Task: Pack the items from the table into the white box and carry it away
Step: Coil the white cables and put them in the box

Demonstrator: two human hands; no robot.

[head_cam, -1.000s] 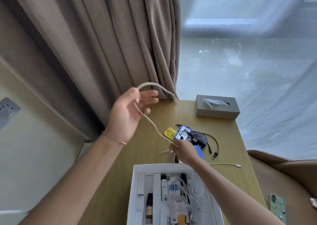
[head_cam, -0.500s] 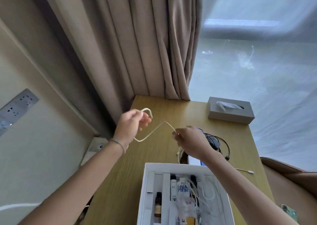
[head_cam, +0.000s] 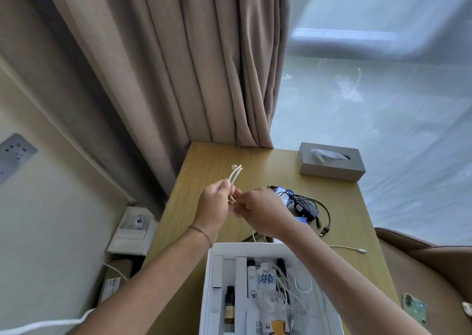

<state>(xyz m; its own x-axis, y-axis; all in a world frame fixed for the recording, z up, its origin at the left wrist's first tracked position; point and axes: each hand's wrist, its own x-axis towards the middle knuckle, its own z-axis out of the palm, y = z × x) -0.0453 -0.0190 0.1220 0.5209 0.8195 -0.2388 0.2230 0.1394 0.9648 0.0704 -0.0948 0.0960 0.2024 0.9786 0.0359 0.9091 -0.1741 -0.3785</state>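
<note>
Wooden table [head_cam: 204, 222]: black adapter [head_cam: 305, 208], tissue box [head_cam: 332, 166].

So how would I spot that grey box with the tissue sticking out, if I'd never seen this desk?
Start at the wooden table under the beige curtain. Go to its far right corner, next to the sheer window drape: the grey tissue box sits there alone. Unlike the black cable bundle nearer the middle, it is a plain block with white tissue poking from the top.

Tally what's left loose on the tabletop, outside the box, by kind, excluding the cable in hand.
Tissue box: 1
Black adapter with cord: 1
Blue packet: 1
White cable: 1
Comb: 1
Total: 5; more may be hidden behind the hands.
</note>
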